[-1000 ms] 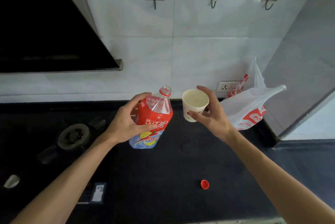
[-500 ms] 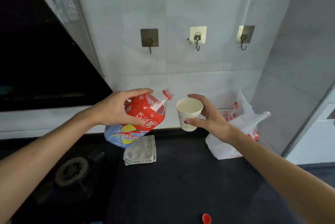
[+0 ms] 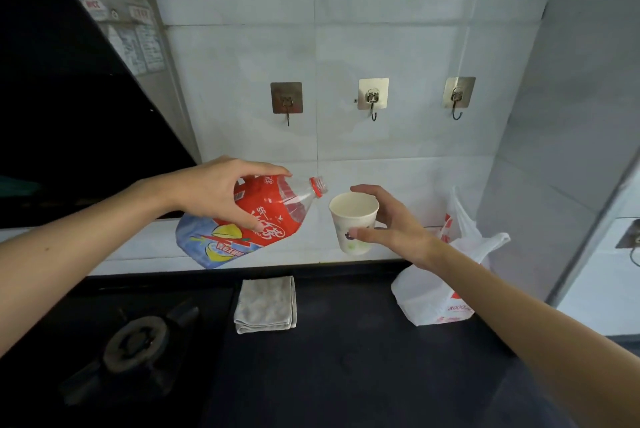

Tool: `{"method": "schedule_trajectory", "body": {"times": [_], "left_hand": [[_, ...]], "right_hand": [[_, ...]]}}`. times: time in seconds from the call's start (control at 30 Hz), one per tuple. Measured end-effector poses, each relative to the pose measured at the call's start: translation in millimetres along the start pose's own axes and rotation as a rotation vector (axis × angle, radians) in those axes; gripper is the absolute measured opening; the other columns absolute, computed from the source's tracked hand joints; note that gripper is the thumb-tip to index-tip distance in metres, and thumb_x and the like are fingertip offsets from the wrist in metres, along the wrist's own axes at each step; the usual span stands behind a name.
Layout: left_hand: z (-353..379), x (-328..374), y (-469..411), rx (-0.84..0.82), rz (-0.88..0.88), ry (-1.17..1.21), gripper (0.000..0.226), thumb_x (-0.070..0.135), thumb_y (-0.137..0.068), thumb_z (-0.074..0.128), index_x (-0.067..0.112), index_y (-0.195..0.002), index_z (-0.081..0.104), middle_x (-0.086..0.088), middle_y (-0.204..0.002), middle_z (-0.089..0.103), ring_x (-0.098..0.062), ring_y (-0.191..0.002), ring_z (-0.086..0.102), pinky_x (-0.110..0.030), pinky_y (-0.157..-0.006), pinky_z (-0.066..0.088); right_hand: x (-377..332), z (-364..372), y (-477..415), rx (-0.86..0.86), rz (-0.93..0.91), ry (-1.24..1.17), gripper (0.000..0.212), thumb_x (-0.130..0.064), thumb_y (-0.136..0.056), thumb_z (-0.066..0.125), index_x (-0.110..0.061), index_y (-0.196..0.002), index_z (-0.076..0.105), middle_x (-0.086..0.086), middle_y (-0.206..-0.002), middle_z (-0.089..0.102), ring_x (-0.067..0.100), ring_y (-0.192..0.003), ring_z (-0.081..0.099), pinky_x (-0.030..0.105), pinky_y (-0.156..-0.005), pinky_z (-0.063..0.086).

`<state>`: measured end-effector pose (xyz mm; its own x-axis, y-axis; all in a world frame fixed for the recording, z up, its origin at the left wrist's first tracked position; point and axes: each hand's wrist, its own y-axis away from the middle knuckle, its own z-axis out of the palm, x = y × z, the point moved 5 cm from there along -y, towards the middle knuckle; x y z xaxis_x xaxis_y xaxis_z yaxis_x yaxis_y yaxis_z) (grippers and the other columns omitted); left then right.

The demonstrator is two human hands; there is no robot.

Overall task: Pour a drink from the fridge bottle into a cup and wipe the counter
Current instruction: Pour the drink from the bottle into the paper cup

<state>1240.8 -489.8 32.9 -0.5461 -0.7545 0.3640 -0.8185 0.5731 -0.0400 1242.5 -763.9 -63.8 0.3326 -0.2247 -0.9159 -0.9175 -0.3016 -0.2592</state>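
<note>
Above the worktop's (image 3: 346, 375) back edge, the left hand (image 3: 214, 190) is gripping a tilted bottle (image 3: 256, 219), the right hand (image 3: 391, 223) gripping a cup (image 3: 353, 219) beside its mouth.

The left hand (image 3: 221, 192) hides part of the bottle (image 3: 256, 223), and stickers (image 3: 135, 39) on the hood are too small to read.

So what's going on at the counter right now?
A person is about to pour a drink. The left hand grips a red-labelled bottle, tilted with its open neck pointing at a white paper cup held in the right hand. Both are held up above the dark counter. No liquid is visibly flowing, and the cup looks empty. A folded grey cloth lies on the counter below, with a white plastic bag to the right.
</note>
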Motion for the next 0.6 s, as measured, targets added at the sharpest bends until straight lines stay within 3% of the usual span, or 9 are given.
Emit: {"method": "schedule_trajectory", "body": {"times": [0.23, 0.6], "left_hand": [[-10, 6, -1, -0.048, -0.021, -0.087, 0.087, 0.045, -0.069, 0.086, 0.051, -0.140, 0.036, 0.029, -0.117, 0.052, 0.007, -0.101, 0.059, -0.007, -0.072, 0.053], [-11, 13, -14, -0.103, -0.038, -0.159, 0.089, 0.043, -0.072, 0.085, 0.044, -0.146, 0.035, 0.025, -0.118, 0.051, 0.007, -0.097, 0.058, -0.005, -0.066, 0.050]], "right_hand": [[-1, 4, -2, -0.033, 0.008, -0.007, 0.066, -0.011, -0.078, 0.083, -0.033, -0.130, 0.050, -0.007, -0.119, 0.062, 0.014, -0.110, 0.060, 0.016, -0.087, 0.051], [4, 9, -7, -0.053, 0.008, -0.033, 0.066, -0.010, -0.078, 0.083, -0.033, -0.130, 0.050, -0.005, -0.121, 0.061, 0.016, -0.111, 0.060, 0.016, -0.089, 0.051]]}}
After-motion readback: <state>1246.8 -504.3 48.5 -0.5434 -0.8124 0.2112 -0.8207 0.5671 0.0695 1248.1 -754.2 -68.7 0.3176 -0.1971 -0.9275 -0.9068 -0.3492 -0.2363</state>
